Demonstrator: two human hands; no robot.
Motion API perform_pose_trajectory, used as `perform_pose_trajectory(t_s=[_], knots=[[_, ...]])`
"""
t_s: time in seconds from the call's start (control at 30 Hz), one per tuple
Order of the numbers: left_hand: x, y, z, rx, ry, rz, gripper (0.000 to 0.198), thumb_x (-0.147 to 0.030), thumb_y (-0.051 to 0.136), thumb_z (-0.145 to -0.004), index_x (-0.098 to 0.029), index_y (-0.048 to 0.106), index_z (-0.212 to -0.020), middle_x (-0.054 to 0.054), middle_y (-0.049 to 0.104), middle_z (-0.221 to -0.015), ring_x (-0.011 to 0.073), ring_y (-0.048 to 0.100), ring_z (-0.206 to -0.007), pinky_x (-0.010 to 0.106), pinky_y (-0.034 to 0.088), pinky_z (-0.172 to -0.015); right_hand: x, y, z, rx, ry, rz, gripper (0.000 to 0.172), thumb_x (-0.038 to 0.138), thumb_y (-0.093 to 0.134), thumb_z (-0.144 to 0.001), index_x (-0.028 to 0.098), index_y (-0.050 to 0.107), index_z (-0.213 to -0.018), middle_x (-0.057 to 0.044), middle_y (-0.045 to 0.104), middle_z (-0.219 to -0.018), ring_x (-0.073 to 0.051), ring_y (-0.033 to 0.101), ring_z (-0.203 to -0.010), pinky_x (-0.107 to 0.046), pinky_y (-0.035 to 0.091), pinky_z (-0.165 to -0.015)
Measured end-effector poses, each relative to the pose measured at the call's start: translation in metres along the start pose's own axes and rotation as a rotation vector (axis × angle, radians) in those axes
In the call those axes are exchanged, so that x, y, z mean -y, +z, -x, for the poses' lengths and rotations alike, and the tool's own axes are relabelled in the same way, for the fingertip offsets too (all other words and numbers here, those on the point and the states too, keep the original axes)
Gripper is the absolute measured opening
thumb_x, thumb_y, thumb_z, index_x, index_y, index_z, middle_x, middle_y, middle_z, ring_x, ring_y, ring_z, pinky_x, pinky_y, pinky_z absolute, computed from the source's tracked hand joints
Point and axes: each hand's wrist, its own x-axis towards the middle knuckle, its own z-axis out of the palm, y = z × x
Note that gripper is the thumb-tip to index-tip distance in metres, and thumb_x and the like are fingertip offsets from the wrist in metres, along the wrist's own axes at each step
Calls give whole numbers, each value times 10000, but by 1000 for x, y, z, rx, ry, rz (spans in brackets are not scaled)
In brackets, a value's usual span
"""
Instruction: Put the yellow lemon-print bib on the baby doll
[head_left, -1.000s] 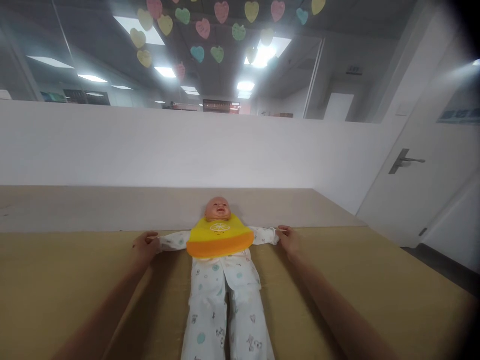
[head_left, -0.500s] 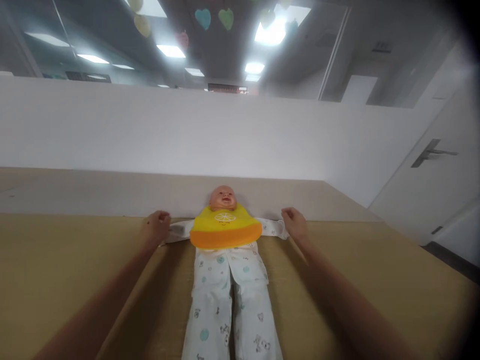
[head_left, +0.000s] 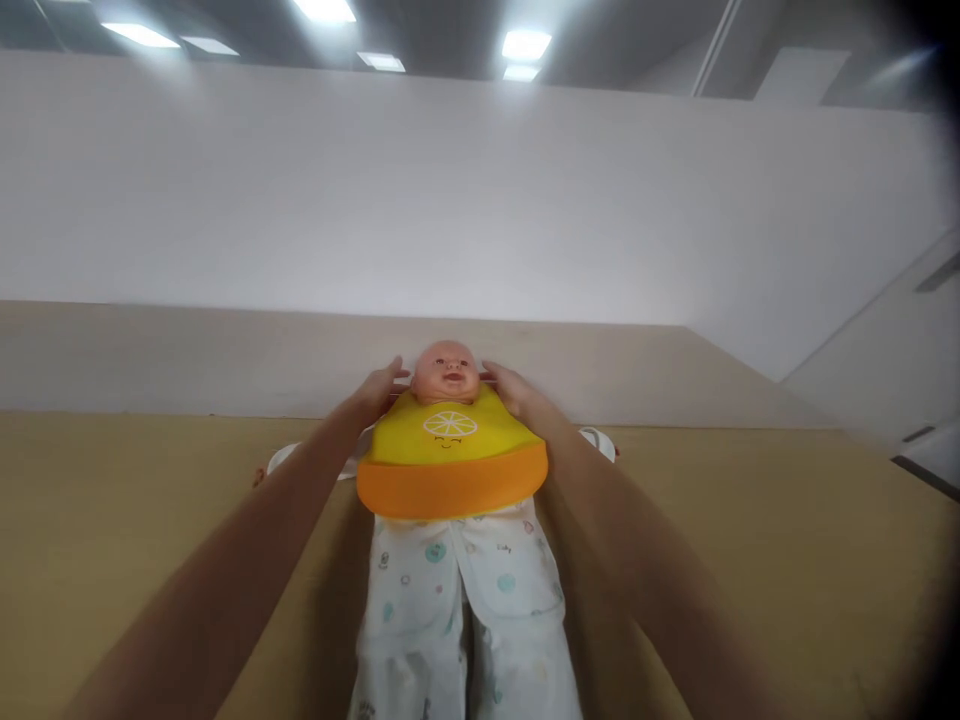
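A baby doll (head_left: 447, 371) lies on its back on a tan table (head_left: 112, 520), dressed in white patterned pyjamas (head_left: 465, 600). A yellow and orange bib (head_left: 450, 455) with a lemon-slice face covers its chest. My left hand (head_left: 381, 388) rests against the left side of the doll's head, at the bib's neck. On the other side of the head my right hand (head_left: 508, 386) sits at the same height. Fingers of both hands lie flat and slightly apart; whether they grip the bib's neck strap is hidden. The doll's arms are spread out sideways under my forearms.
A paler strip of tabletop (head_left: 150, 350) runs behind the doll up to a white partition wall (head_left: 375, 190). A white door (head_left: 900, 350) stands at the right. Ceiling lights (head_left: 525, 45) glow above the partition.
Both hands let go of the doll's sleeve cuffs and moved inward to either side of its head. The camera tilted down and came closer to the doll.
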Motion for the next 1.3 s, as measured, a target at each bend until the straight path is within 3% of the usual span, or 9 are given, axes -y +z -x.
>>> perform_pose_trajectory(t_s=[0.1,0.23,0.37,0.57,0.67,0.87,1.1,1.3], knots=[[1,5,-12,28,-41,108,551,-656,445,-830,-165,597,-1029,135,690,-844,261,657,-705,388,523,-674,-1,-1,-14,46,188,-82,445,559,486,-840,156,581,-1002,-81,683,-845,-235,643,-755,-433,523,-785],[-3,11,-14,16,-53,125,686,-733,390,-813,-135,597,-1077,145,673,-882,270,657,-758,384,528,-706,1,3,-4,92,186,-144,382,484,531,-826,155,614,-1003,-64,689,-811,-231,634,-738,-412,516,-808],[-11,15,5,38,13,204,906,-821,186,-792,-127,553,-1243,189,670,-1046,308,671,-889,413,531,-773,6,14,20,223,124,-244,323,422,524,-839,173,635,-1012,-28,698,-817,-205,620,-753,-380,503,-841],[-16,14,41,159,94,370,955,-871,275,-731,-149,518,-1306,196,662,-1173,359,657,-1013,465,529,-837,20,26,54,180,-62,-275,263,333,543,-834,141,619,-996,-20,705,-855,-175,600,-815,-340,476,-854],[-18,14,62,164,143,423,905,-851,319,-746,-166,527,-1299,176,636,-1249,357,636,-1076,471,524,-875,24,32,74,174,-117,-253,266,330,567,-804,150,633,-987,-29,708,-882,-188,610,-837,-331,492,-834],[-13,24,121,234,227,501,782,-784,335,-808,-197,568,-1270,118,618,-1314,352,575,-1188,483,488,-963,15,38,129,101,-313,-220,296,335,586,-793,161,659,-1021,-67,693,-1128,-223,607,-1034,-328,479,-916],[28,41,191,248,273,602,709,-735,392,-831,-181,657,-1184,89,620,-1323,324,446,-1332,435,361,-1110,-9,38,212,-2,-334,-231,241,306,684,-678,219,721,-900,-32,723,-1075,-247,619,-1055,-346,465,-946],[55,44,240,286,215,647,629,-723,461,-811,-245,682,-1156,50,620,-1328,312,447,-1336,444,357,-1116,-34,43,268,-92,-348,-198,273,333,719,-674,236,743,-929,-56,725,-1075,-256,628,-1061,-386,446,-971]])
